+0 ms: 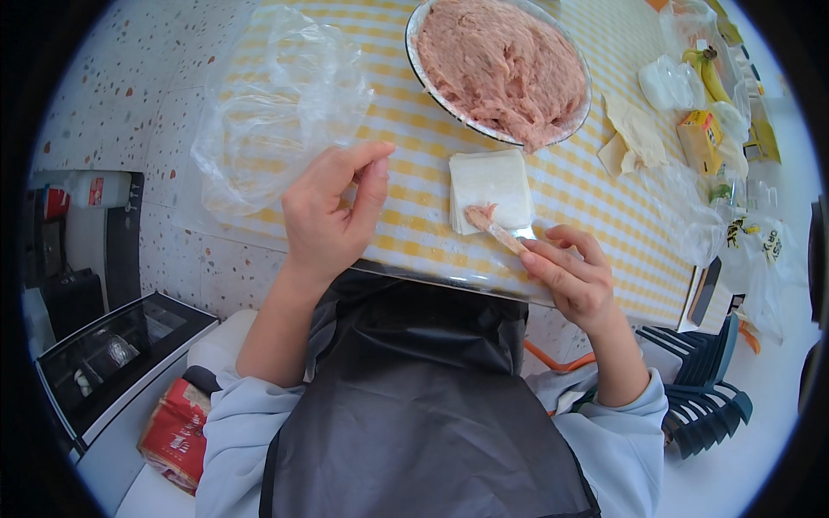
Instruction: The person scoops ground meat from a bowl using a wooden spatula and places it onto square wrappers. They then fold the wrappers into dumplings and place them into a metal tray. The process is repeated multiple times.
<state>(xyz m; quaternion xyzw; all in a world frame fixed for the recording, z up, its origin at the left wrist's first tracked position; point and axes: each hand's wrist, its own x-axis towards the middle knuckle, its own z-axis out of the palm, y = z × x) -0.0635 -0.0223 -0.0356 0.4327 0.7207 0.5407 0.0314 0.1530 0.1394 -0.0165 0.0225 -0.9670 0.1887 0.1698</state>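
Observation:
My right hand (578,275) grips a small flat stick (502,235) between thumb and fingers. Raw minced meat is smeared on its far end, which is over the lower part of a stack of square dough wrappers (492,175). To the left of the stack, my left hand (342,197) is held above the table, fingers curled and thumb close to the index finger; nothing shows in it. Beyond the wrappers stands a large bowl (422,76) heaped with pink minced meat (502,61), some of it hanging over the near rim.
A crumpled clear plastic bag (285,110) lies on the yellow checked tablecloth (401,226) at left. On the right are loose dough sheets (631,139), a yellow box (701,139), bananas (714,78) and plastic bags (764,252). A phone (706,291) lies by the table's right edge.

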